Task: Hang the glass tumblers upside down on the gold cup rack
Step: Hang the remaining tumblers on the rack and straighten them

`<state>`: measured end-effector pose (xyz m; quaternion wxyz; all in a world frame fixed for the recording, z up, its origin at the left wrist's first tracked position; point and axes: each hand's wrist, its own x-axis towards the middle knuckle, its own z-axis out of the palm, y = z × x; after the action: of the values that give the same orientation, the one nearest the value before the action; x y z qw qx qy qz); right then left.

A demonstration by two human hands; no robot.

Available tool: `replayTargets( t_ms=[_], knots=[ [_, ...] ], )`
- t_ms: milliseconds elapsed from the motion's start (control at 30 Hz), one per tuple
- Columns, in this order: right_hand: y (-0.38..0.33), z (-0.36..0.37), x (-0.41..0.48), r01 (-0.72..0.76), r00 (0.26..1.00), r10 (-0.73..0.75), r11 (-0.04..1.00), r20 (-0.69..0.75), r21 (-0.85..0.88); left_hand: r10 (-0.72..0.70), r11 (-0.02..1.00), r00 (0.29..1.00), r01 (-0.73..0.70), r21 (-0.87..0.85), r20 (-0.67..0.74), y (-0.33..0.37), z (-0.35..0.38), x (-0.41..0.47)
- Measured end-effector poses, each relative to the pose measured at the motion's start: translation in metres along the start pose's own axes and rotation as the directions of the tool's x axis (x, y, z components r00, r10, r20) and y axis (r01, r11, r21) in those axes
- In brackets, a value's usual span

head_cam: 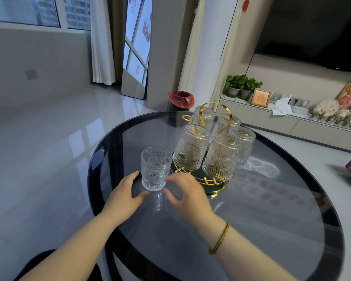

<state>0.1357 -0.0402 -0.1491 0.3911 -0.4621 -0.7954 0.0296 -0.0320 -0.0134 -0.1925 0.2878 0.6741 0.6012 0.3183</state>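
Open left hand (124,196), right hand (187,194), flanking upright tumbler (155,169)

The upright tumbler (156,169) stands on the round glass worktop (272,209) with an open hand on each side: the left hand (126,196) close at its left, the right hand (187,192) close at its right. Just right and far of the tumbler, the gold rack (209,159) blocks passage, crowded with five inverted tumblers (221,157); one bare peg (186,118) shows at its far left. The near and right worktop lies open.
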Motion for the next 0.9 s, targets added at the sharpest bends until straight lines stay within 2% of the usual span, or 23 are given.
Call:
replayTargets(
  t_ms=[67, 133, 233, 333, 433, 567, 733, 900],
  knots=[
    [0.005, 0.017, -0.013, -0.221, 0.975, 0.215, 0.970, 0.063, 0.105, 0.020, 0.999, 1.000, -0.020, -0.050, 0.011, -0.001, 0.004, 0.006],
    [0.012, 0.030, -0.018, -0.437, 0.898, 0.416, 0.883, 0.144, 0.170, 0.030, 0.997, 0.999, -0.029, -0.066, 0.021, -0.004, 0.007, 0.012],
    [0.017, 0.045, -0.017, -0.586, 0.810, 0.547, 0.766, 0.209, 0.264, 0.042, 0.995, 0.999, -0.040, -0.089, 0.025, -0.008, 0.007, 0.023],
    [0.018, 0.052, -0.008, -0.603, 0.798, 0.543, 0.719, 0.263, 0.346, 0.061, 0.989, 0.996, -0.050, -0.140, 0.072, -0.007, 0.006, 0.037],
    [0.022, 0.056, 0.002, -0.621, 0.783, 0.549, 0.667, 0.292, 0.411, 0.022, 0.993, 0.994, -0.009, -0.120, 0.104, -0.009, 0.007, 0.050],
    [0.025, 0.059, 0.001, -0.603, 0.797, 0.541, 0.693, 0.268, 0.394, 0.041, 0.999, 0.998, -0.041, 0.003, 0.057, -0.010, 0.010, 0.051],
    [0.028, 0.061, 0.005, -0.600, 0.798, 0.539, 0.669, 0.270, 0.439, 0.094, 0.995, 0.996, -0.094, 0.034, 0.000, -0.011, 0.014, 0.054],
    [0.018, 0.061, 0.006, -0.577, 0.813, 0.518, 0.649, 0.268, 0.495, 0.070, 0.994, 0.997, -0.068, -0.082, 0.013, -0.005, 0.010, 0.044]
  ],
)
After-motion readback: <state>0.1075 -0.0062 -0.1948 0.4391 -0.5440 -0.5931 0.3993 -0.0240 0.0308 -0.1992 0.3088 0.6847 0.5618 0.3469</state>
